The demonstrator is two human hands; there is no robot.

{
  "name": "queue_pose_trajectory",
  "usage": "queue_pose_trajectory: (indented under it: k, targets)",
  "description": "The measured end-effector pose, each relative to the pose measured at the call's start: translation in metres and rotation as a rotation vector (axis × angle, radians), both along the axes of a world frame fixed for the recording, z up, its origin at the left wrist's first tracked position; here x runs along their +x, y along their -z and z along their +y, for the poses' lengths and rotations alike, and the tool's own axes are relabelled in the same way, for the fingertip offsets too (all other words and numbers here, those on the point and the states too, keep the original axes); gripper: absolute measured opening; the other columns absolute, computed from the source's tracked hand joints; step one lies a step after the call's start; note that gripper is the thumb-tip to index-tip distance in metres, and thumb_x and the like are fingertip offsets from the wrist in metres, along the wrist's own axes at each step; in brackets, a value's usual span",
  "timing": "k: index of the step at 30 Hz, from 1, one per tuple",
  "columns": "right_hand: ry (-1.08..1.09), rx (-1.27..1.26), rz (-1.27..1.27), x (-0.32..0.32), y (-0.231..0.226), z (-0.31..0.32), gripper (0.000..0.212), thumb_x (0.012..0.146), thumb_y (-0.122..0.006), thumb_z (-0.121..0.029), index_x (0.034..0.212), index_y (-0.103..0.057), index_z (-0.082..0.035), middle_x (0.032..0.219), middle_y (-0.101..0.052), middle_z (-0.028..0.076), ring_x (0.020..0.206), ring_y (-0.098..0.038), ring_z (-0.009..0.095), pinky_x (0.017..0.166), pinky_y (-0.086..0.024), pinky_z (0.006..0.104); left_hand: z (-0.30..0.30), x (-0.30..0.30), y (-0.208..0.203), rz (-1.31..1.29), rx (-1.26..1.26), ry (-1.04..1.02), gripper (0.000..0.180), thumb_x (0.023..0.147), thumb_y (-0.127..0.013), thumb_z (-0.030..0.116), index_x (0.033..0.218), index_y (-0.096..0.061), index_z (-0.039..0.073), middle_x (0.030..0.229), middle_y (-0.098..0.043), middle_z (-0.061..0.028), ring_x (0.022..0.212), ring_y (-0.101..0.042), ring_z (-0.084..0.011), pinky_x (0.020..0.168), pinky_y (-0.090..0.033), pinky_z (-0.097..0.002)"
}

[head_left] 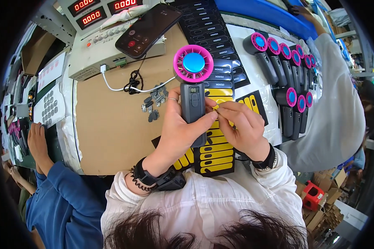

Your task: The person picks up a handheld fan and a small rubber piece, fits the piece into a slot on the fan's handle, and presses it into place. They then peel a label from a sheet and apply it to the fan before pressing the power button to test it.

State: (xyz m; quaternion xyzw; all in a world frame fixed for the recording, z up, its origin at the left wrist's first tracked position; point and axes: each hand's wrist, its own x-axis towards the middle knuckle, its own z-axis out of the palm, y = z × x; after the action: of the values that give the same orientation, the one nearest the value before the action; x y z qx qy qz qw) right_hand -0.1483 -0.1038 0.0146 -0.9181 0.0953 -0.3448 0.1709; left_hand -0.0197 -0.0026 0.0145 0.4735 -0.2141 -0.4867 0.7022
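A dark grey handheld fan (192,108) with a pink grille and a blue centre stands upright in front of me, a small lit display on its handle. My left hand (173,130) is wrapped round the handle from the left. At the handle's right side my right hand (246,128) has thumb and forefinger pinched together, close to the left fingertips. Whatever is in that pinch is too small to make out. Beneath the hands lie yellow-and-black sticker sheets (217,159). Small grey parts (156,101) are scattered left of the fan.
A power supply box (116,54) with red displays stands at the back left, a phone (148,31) resting on it. Its white cable (112,86) runs toward the fan. Several finished-looking fans (274,62) lie at right. Co-workers' sleeves, blue (72,195) and grey (332,108), flank me.
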Motion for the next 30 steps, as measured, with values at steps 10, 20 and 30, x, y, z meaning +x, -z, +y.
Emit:
queue_pose_trajectory:
  k: [10, 20, 30]
  targets:
    - [-0.004, 0.327, 0.038, -0.01, -0.004, 0.011, 0.017, 0.069, -0.064, 0.005, 0.085, -0.059, 0.001, 0.084, -0.061, 0.012, 0.073, -0.061, 0.022, 0.063, -0.048, 0.0262, 0.004, -0.006, 0.004, 0.049, 0.008, -0.005, 0.049, 0.076, -0.063, 0.0, 0.11, -0.029, 0.003, 0.097, -0.055, -0.0089, 0.091, -0.055, -0.0128, 0.081, -0.045, -0.0268]
    - [0.01, 0.702, 0.13, -0.034, -0.001, 0.009, 0.02, 0.07, -0.063, 0.004, 0.09, -0.063, 0.002, 0.086, -0.063, 0.011, 0.074, -0.061, 0.016, 0.063, -0.048, 0.0227, 0.004, -0.002, 0.006, -0.012, 0.032, -0.03, 0.052, 0.075, -0.064, 0.001, 0.114, -0.029, 0.002, 0.097, -0.056, -0.0093, 0.091, -0.055, -0.0131, 0.08, -0.045, -0.0269]
    - [0.121, 0.633, 0.084, -0.036, -0.009, 0.008, 0.024, 0.068, -0.065, 0.006, 0.092, -0.065, 0.003, 0.078, -0.061, 0.009, 0.063, -0.057, 0.012, 0.054, -0.044, 0.0201, 0.001, 0.009, 0.015, 0.211, -0.124, -0.006, 0.03, 0.091, -0.043, 0.026, 0.108, -0.039, 0.002, 0.098, -0.057, -0.0103, 0.08, -0.056, -0.013, 0.072, -0.047, -0.0259]
